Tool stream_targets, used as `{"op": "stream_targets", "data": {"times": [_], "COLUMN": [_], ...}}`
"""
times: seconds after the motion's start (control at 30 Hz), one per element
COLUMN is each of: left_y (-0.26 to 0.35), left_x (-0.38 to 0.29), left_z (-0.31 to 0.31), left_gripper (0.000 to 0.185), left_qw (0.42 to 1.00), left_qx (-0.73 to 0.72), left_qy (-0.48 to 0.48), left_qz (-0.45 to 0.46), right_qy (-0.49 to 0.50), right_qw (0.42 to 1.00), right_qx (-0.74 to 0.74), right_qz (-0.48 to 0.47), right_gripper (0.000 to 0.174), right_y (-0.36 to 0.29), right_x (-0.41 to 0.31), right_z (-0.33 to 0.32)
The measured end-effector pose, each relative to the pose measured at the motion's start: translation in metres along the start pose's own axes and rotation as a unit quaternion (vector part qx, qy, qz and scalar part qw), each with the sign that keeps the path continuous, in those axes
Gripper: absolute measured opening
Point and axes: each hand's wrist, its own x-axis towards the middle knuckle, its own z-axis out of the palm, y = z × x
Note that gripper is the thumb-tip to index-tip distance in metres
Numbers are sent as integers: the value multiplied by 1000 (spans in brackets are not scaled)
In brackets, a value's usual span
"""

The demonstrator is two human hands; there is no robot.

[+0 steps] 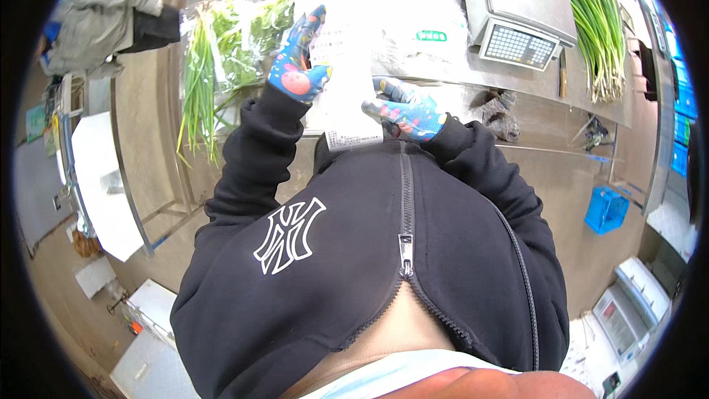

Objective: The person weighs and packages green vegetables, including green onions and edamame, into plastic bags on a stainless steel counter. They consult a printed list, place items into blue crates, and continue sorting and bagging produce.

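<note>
A long strip of printed white paper (354, 105) runs down between my hands, its lower end against my dark jacket. My left hand (299, 61), in a blue patterned glove, is at the strip's left edge, thumb and fingers spread apart. My right hand (407, 108), gloved alike, is at its right edge; whether it grips the paper is not plain. Left of my left hand lie green onions (199, 83) and leafy greens (238, 47) in clear plastic bags. Right of the strip lies white plastic packaging (426, 50) with a green mark. Glare hides the strip's upper part.
A digital scale (518, 47) stands right on the metal table, beside a knife-like tool with a wooden handle (563, 77) and a heap of green onions (595, 27). Grey-brown crumpled material (498, 113) lies near my right sleeve. A blue crate (606, 210) is on the floor. Another person (102, 27) is at upper left.
</note>
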Motion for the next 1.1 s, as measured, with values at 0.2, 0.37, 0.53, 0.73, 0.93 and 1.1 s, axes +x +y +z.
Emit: {"op": "stream_targets", "data": {"times": [0.2, 0.37, 0.53, 0.73, 0.93, 1.1], "left_y": [-64, -92, -98, -53, 13, 23], "left_x": [9, -10, -42, -69, -34, -27], "left_z": [18, 33, 54, 92, 98, 69], "left_gripper": [71, 72, 71, 71, 78, 79], "left_qw": [994, 989, 962, 911, 893, 893], "left_qx": [105, 56, -21, -88, -132, -164], "left_qy": [16, 101, 223, 375, 412, 395], "left_qz": [-19, -94, -155, -146, -126, -139], "right_qy": [128, 294, 231, 101, 1, 82], "right_qw": [968, 719, 588, 687, 896, 929], "right_qx": [-212, -628, -770, -719, -433, -272], "right_qz": [42, 45, 93, -33, 102, 238], "right_gripper": [45, 60, 72, 63, 62, 70], "right_y": [39, 49, 21, 27, 65, 87], "right_x": [-2, 2, 59, 112, 170, 215], "right_z": [-92, -198, -214, -226, -224, -212]}}
